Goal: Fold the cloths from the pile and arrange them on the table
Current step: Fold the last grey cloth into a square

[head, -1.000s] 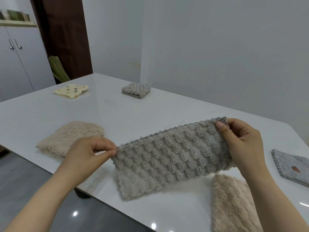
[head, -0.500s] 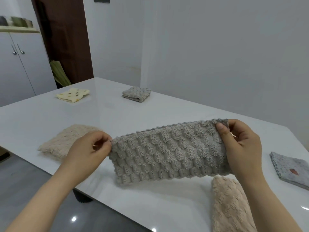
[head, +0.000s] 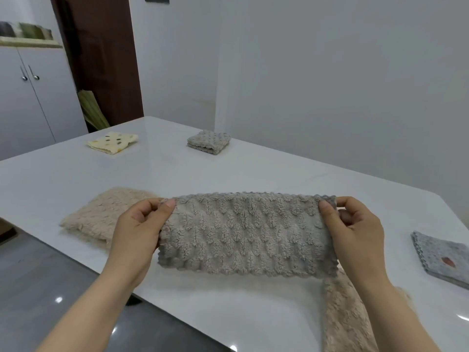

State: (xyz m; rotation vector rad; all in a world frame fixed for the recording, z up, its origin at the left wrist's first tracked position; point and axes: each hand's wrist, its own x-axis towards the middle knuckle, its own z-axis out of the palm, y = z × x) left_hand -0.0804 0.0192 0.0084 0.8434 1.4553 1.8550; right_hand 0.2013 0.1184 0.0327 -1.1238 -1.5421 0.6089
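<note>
- Grey cloth (head: pixel 246 235) — a long fluffy band with a scalloped edge on top, held in the air over the near part of the white desk (head: pixel 177 179), stretched level between both hands.
- Left hand (head: pixel 138 235) pinches the band's upper left corner: thumb on the near face, fingers (head: pixel 149 207) curled behind.
- Right hand (head: pixel 355 232) grasps the upper right corner the same way, thumb in front, the rest tucked behind the cloth.
- The band's lower edge hangs loose; a soft shadow lies on the desk beneath it.
- Beige cloth (head: pixel 101 217) lies folded on the desk near the left edge, partly hidden behind the left hand.
- Second beige cloth (head: pixel 342 316) — lies on the desk at the near right, under the right forearm, running out of view at the bottom.
- Speckled cloth (head: pixel 441 257), folded flat, sits at the right edge of the desk, well apart from the band.
- Far grey cloth (head: pixel 209 142) sits folded into a small square near the far edge.
- Yellow cloth (head: pixel 113 143) with dark spots lies folded at the far left corner.
- Off the desk: a white cabinet (head: pixel 25 97) at far left, a dark brown door (head: pixel 101 59) beside it.
</note>
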